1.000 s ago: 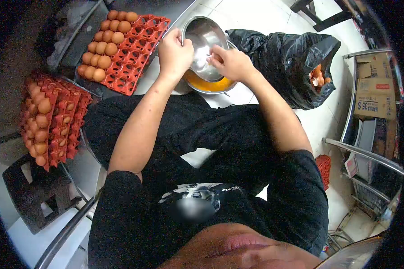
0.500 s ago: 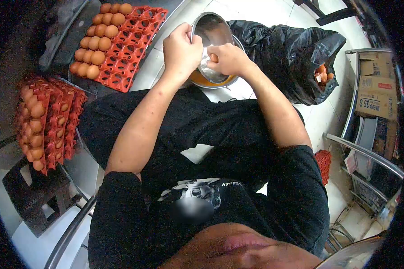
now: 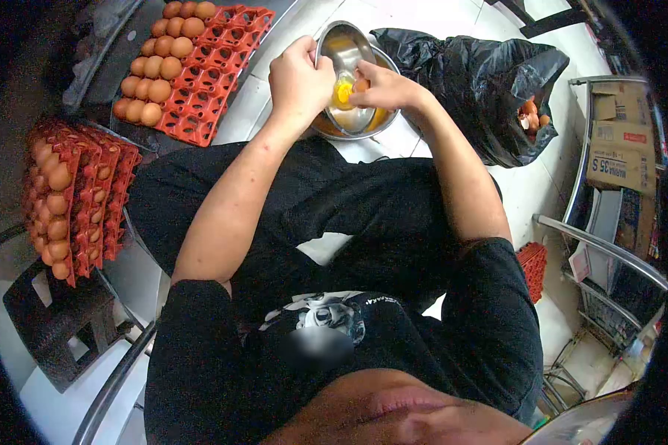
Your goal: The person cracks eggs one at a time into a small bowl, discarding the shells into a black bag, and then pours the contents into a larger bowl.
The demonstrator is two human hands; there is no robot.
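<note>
My left hand (image 3: 301, 80) grips the rim of a small metal bowl (image 3: 343, 46), which is tilted over a larger metal bowl (image 3: 390, 68). Inside the small bowl lies a yellow yolk (image 3: 344, 90) with clear egg white. My right hand (image 3: 384, 89) holds a brown eggshell (image 3: 361, 83) just above the yolk, the shell partly covered by my fingers. Orange-yellow liquid shows at the edge of the larger bowl. To the left, a red egg tray (image 3: 214, 74) carries rows of brown eggs (image 3: 152, 67) on its left side.
Several stacked red trays of eggs (image 3: 82, 200) stand at the left. A black plastic bag (image 3: 467, 89) with eggshells (image 3: 531, 117) in its mouth lies right of the bowls. At the far right is a metal rack (image 3: 601, 248) with cardboard boxes (image 3: 622, 156).
A yolk now shows in the small bowl. The shell in my right hand has opened, and that hand's fingers have spread slightly. My left hand stays on the bowl.
</note>
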